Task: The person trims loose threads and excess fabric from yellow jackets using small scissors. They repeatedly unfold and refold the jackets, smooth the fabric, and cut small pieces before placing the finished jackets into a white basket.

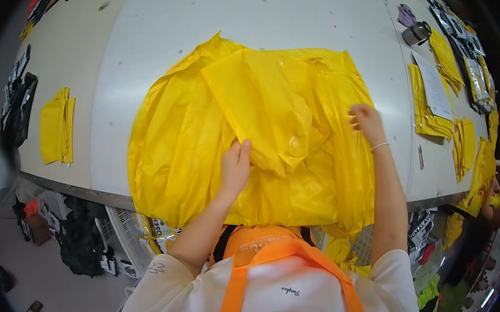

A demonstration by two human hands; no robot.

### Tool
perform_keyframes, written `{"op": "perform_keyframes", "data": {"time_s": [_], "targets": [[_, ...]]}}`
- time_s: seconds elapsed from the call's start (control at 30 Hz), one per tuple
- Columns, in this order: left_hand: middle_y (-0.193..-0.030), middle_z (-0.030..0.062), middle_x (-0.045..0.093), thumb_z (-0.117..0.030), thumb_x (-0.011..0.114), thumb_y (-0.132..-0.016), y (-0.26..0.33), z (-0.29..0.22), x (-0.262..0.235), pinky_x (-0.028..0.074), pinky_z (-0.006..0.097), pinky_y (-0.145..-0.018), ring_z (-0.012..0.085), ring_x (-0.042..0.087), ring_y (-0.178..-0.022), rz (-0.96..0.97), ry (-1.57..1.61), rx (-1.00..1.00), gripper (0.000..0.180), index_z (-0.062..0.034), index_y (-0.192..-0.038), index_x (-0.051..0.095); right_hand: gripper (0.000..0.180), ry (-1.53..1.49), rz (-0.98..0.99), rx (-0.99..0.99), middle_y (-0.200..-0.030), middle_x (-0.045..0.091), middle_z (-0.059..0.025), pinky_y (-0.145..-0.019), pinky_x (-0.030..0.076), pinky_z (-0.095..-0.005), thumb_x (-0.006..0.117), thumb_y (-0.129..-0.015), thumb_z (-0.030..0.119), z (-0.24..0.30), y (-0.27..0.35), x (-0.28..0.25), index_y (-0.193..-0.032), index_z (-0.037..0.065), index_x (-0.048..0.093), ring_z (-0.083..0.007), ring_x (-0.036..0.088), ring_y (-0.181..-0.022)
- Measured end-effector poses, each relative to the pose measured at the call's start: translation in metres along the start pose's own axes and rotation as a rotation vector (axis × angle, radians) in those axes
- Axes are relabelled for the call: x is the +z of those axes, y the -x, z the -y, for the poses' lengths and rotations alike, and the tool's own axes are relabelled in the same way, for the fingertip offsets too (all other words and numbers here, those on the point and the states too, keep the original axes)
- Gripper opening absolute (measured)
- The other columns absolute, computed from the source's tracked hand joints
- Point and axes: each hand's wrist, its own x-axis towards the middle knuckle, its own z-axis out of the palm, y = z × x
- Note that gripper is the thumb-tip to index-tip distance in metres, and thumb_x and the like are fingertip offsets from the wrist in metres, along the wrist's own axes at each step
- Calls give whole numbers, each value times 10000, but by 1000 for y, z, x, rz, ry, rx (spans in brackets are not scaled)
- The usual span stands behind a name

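Note:
A large yellow waterproof garment, creased and shiny like a raincoat, spreads over the near part of the white table. One loose panel of it is folded over the middle. My left hand pinches the lower left edge of this panel between thumb and fingers. Above the garment's right side is my right hand, its fingers bent and a little apart, with nothing visible in them. The garment's near edge hangs over the table edge against my orange apron.
Folded yellow pieces lie at the left. On the right are more yellow stacks, a paper sheet, a metal flask and a small red tool. A white crate stands below the table edge. Another person's hand shows far right.

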Motion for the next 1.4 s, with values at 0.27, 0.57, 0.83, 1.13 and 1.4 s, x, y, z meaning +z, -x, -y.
{"op": "perform_keyframes", "data": {"time_s": [0.27, 0.57, 0.83, 1.13, 1.4], "targets": [[-1132, 87, 573, -218, 492, -903, 29, -1, 34, 466, 372, -869, 222, 568, -1020, 245, 843, -178, 327, -41, -1178, 482, 315, 268, 17, -48, -695, 630, -118, -656, 487, -359, 588, -790, 285, -36, -11, 75, -750, -27, 598, -253, 621, -685], [-1052, 96, 600, -156, 554, -856, 39, -3, 47, 517, 347, -755, 201, 609, -914, -24, 834, -299, 327, -10, -1142, 495, 228, 239, -232, -695, -922, 595, -141, -717, 477, -317, 611, -805, 174, 54, 55, 28, -965, 14, 581, -248, 583, -833], [-973, 32, 613, -133, 609, -839, 45, -76, 63, 468, 239, -714, 108, 584, -822, 109, 410, 144, 242, 4, -1033, 565, 250, 951, 1207, -714, -838, 638, -165, -724, 494, -356, 535, -808, 130, 39, 16, 145, -1016, 26, 627, -300, 615, -757], [-969, 86, 591, -32, 542, -795, 15, -24, -25, 463, 262, -759, 160, 580, -834, 123, 37, 177, 270, 22, -1060, 545, 211, 132, 558, -432, -899, 639, -122, -727, 479, -287, 521, -830, 102, 52, 7, 62, -1006, 48, 626, -234, 600, -796], [-903, 103, 607, -20, 562, -760, -70, -23, -18, 469, 284, -595, 167, 582, -801, -171, -30, 656, 147, -6, -901, 601, 176, 180, 11, -511, -913, 621, -128, -698, 467, -265, 528, -815, -15, -11, 65, 31, -962, 38, 610, -253, 591, -841]]}}
